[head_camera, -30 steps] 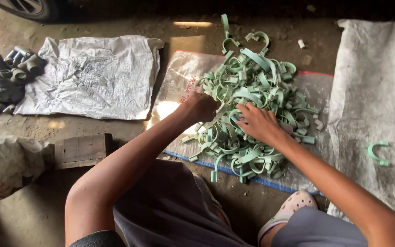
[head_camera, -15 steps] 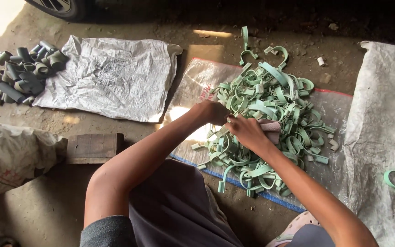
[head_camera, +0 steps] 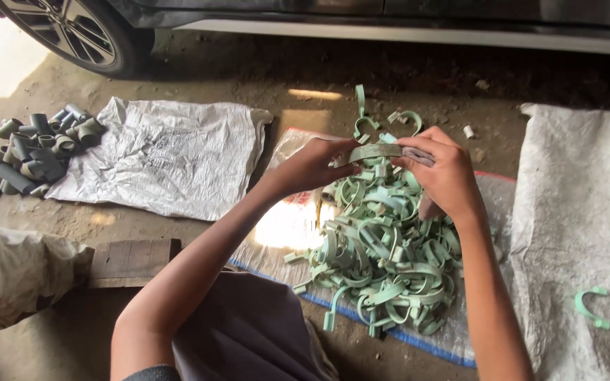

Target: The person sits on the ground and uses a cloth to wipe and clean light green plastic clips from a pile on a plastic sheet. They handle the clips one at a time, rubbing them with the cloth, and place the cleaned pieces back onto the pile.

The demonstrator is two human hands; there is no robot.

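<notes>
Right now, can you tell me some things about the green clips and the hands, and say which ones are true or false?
1. Both hands hold one green clip between them. True; left hand, right hand.
2. The green pile lies on bare dirt. False, it lies on a sack.
3. A lone green clip lies on the right-hand sack. True.
4. The grey tubes are stacked on the wooden block. False, they lie on the ground, far left.

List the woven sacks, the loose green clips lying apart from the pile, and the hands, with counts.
Spread-flat white woven sacks: 3
Lone green clip off the pile: 1
Hands, left hand and right hand: 2
Total: 6
</notes>
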